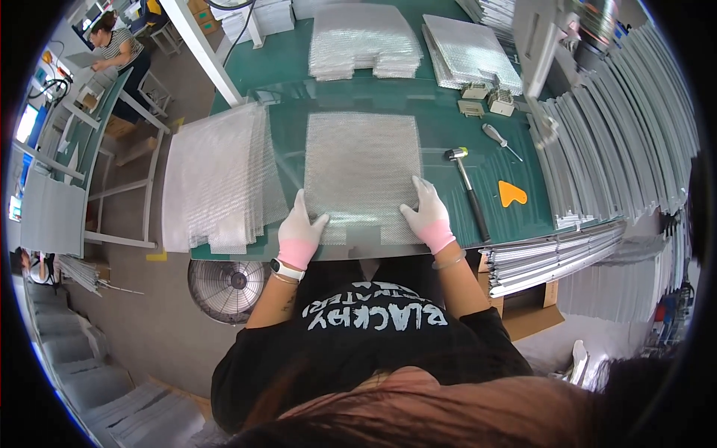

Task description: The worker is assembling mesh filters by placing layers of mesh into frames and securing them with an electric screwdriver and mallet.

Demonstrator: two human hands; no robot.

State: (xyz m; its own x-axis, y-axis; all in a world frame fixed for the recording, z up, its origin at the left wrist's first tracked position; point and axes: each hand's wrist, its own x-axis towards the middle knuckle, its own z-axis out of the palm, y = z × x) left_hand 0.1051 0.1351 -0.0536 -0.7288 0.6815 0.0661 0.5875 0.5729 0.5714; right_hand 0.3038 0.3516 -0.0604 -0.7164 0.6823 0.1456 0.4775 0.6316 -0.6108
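Observation:
A rectangular, finely textured grey sheet [363, 172], mesh-like in look, lies flat on the green table in front of me. At its lower left edge is my left hand [300, 230], in a white glove with a pink cuff. Its fingers are stretched out along the edge and the thumb points inward over the sheet. My right hand [429, 216], gloved the same way, touches the lower right edge with fingers extended and thumb apart. Neither hand visibly closes around anything. Left of the sheet lies a stack of translucent bubble-wrap pieces [216, 175], its nearest edge close to my left hand.
Right of the sheet lie a hammer [469, 190], a screwdriver [500, 140] and an orange scraper [512, 194]. Bubble-wrapped stacks [364, 37] and small metal blocks [500, 101] sit farther back. Grey panels [620, 134] line the right side. A floor fan [228, 291] stands below left; a person [119, 56] works far left.

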